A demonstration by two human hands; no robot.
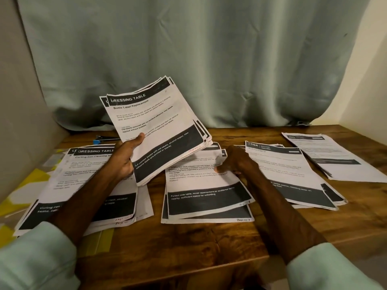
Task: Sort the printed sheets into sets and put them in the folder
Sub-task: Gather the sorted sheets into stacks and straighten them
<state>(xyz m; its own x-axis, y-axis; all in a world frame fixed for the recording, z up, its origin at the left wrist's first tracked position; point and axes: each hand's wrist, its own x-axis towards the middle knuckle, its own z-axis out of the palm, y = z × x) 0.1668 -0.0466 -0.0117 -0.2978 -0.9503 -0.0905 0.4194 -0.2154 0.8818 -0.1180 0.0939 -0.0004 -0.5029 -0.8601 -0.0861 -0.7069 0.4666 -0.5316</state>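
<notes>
White black-banded printed sheets (159, 130), fanned stack grasped by left hand (123, 158), right hand (236, 160) on middle pile (209, 197), its grip unclear

The far-right sheets (339, 162) run off the picture's edge; their print (blurred) is unreadable.

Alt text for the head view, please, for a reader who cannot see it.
A person's left hand grips a fanned stack of black-and-white printed sheets, topmost headed DRESSING TABLE, raised over a brown wooden table. The right hand rests on the middle paper pile; further piles lie on both sides.
</notes>
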